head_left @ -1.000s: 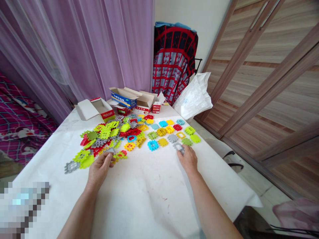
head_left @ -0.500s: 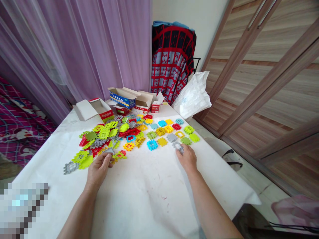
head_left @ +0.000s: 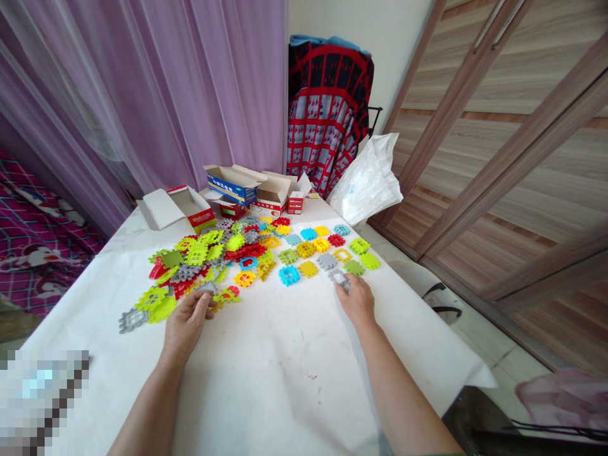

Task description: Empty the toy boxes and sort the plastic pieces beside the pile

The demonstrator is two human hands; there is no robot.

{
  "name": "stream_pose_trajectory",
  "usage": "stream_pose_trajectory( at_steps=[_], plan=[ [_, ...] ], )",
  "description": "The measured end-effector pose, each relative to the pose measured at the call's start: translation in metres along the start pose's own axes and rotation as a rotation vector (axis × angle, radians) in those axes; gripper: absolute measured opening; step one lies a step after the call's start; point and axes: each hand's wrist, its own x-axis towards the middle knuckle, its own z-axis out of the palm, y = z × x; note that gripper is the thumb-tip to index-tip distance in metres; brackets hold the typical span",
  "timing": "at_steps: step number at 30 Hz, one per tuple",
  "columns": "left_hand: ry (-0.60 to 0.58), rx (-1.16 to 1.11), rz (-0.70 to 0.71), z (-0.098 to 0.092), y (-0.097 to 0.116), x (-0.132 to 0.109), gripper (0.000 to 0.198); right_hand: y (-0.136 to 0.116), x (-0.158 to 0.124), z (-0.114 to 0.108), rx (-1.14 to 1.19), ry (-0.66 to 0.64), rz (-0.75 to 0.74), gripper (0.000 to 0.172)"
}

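My right hand pinches the near edge of a grey toothed plastic building tile with an open middle, which lies at the near end of the spread-out tiles. Just beyond it is a solid grey tile, with a green tile to its right. At the near edge of the heap, my left hand has its thumb and fingers closed against a grey tile, partly hidden behind the fingers. A heap of mixed tiles in green, red, grey, yellow and blue lies beyond my left hand.
Open cardboard boxes, among them a blue box and a red-and-white box, stand at the table's far end. A white plastic bag leans at the far right corner. A blurred-out object lies at the near left.
Both hands stay in nearly the same places, still at the grey tiles. The view has shifted very slightly; no tile has visibly moved on the table.
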Motion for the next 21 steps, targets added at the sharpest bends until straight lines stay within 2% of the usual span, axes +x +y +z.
stream_pose_trajectory(
  at_steps=[17, 19, 21],
  plan=[
    [0.019, -0.005, 0.01, 0.002, 0.003, -0.001, 0.05, 0.004, -0.002, 0.004, 0.079, 0.029, -0.042, 0.029],
    [0.049, -0.009, 0.01, 0.001, 0.006, -0.003, 0.047, 0.003, -0.002, 0.003, 0.111, 0.038, -0.028, 0.029],
    [0.141, 0.015, 0.02, 0.0, 0.009, -0.004, 0.044, 0.002, -0.001, 0.001, 0.173, 0.065, 0.004, 0.028]
  ],
)
